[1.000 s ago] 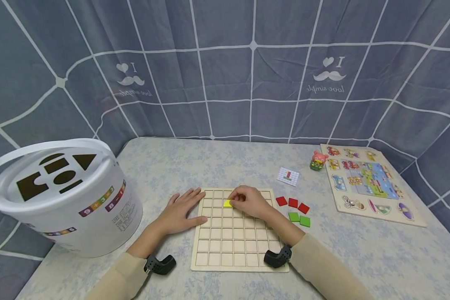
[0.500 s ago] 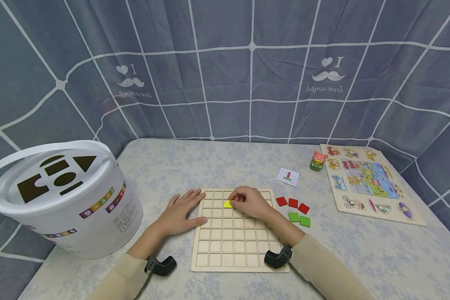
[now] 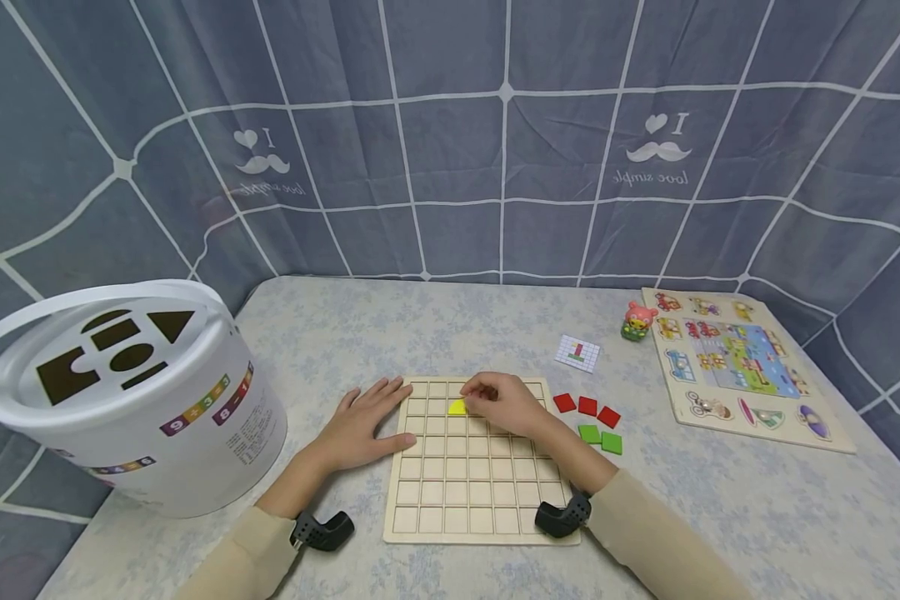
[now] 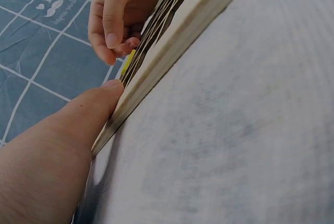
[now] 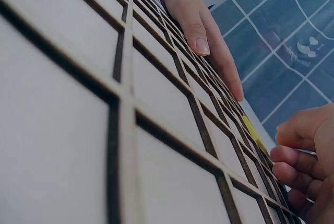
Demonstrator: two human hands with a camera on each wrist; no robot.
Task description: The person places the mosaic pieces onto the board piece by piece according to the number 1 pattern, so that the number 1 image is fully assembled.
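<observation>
Hands lay over a pale wooden grid board [image 3: 480, 467] on a flower-patterned table [image 3: 435, 333], seen from my remote seat through the head camera. My left hand [image 3: 363, 425] rested flat, fingers straight and slightly spread, its fingers against the board's left edge; the left wrist view showed the thumb [image 4: 99, 104] touching that edge. My right hand [image 3: 506, 404] sat on the board's upper rows with fingers curled, fingertips at a yellow tile [image 3: 457, 407] that lay in a cell of the second row, left of centre. I could not tell whether the fingers pinched the tile or only touched its edge; in the right wrist view the curled fingers [image 5: 302, 156] hovered just beside a thin yellow sliver [image 5: 254, 132] of it. To the right of the board, on the table, lay three red tiles [image 3: 587, 407] in a row, with two green tiles [image 3: 600, 438] just in front of them. Farther back lay a small pattern card [image 3: 577, 352] and a little pink toy figure [image 3: 637, 321], next to a picture puzzle board [image 3: 742, 367]. A large white bucket [image 3: 127, 400] with shape cut-outs in its lid stood at the far left.
</observation>
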